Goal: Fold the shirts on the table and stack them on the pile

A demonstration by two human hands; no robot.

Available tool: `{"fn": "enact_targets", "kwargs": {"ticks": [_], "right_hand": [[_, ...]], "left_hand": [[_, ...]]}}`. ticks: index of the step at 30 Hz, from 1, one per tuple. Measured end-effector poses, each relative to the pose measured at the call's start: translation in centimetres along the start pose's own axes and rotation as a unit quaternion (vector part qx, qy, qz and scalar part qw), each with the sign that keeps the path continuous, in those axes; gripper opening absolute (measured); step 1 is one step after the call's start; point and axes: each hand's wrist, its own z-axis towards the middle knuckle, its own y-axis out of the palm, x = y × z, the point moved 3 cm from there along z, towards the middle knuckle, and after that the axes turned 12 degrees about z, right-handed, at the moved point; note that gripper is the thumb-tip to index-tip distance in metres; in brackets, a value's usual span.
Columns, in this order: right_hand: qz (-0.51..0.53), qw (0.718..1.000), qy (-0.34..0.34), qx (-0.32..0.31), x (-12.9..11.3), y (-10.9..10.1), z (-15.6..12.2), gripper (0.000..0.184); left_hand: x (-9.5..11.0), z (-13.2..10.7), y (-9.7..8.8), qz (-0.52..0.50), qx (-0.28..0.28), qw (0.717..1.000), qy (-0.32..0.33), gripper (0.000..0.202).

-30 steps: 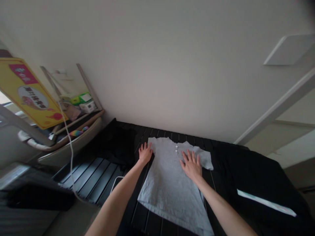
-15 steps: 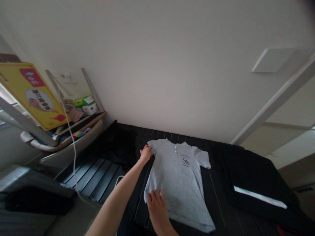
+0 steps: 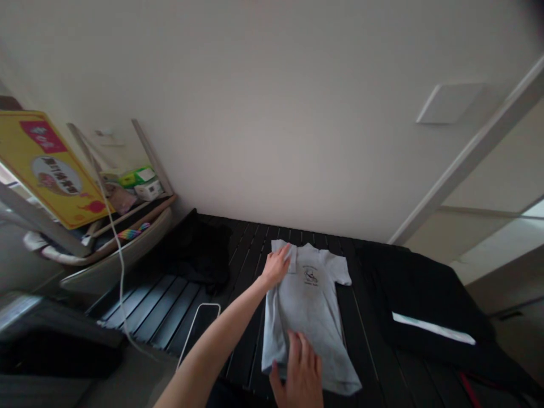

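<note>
A light grey short-sleeved shirt (image 3: 312, 309) lies front side up, with a small dark print on its chest. Its left side is turned inward over the front, and the right sleeve is spread out. My left hand (image 3: 277, 265) is closed on the folded sleeve near the shoulder. Lower down, my right hand (image 3: 301, 368) rests on the folded side near the hem, with its fingers stretched out and thumb apart. Part of the hem is hidden beneath it.
The shirt lies on a black slatted surface (image 3: 250, 249) against a wall. Black folded cloth (image 3: 416, 294) with a white strip lies to the right, dark cloth (image 3: 204, 249) to the left. A phone (image 3: 202, 323) sits beside my left forearm. A white cable (image 3: 122, 272) hangs at the left.
Both hands have moved right, bringing the shirt's left side and sleeve over onto its front. More of the phone shows now. The view has shifted slightly.
</note>
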Motion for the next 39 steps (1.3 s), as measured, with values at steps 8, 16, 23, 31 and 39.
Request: {"fn": "enact_targets", "kwargs": {"ticks": [8,16,23,31,39], "right_hand": [[-0.049,0.989,-0.045,-0.129,4.2,-1.3,0.0,0.064],[-0.081,0.973,0.216,-0.017,13.9,-4.0,9.9,0.061],[0.001,0.932,0.342,-0.116,20.9,-2.5,17.3,0.064],[0.031,0.967,0.242,-0.078,16.5,-0.7,20.3,0.067],[0.261,0.953,0.058,-0.143,7.9,5.2,23.0,0.063]], "left_hand": [[0.3,-3.9,5.7,0.161,-0.011,0.987,0.013,0.057],[0.3,-3.8,5.6,0.172,0.003,0.985,0.021,0.056],[0.1,-3.9,5.6,0.166,0.018,0.986,0.03,0.058],[0.4,-4.2,4.8,0.129,0.041,0.99,0.032,0.053],[0.5,-4.8,3.2,0.098,0.069,0.993,-0.005,0.064]]}}
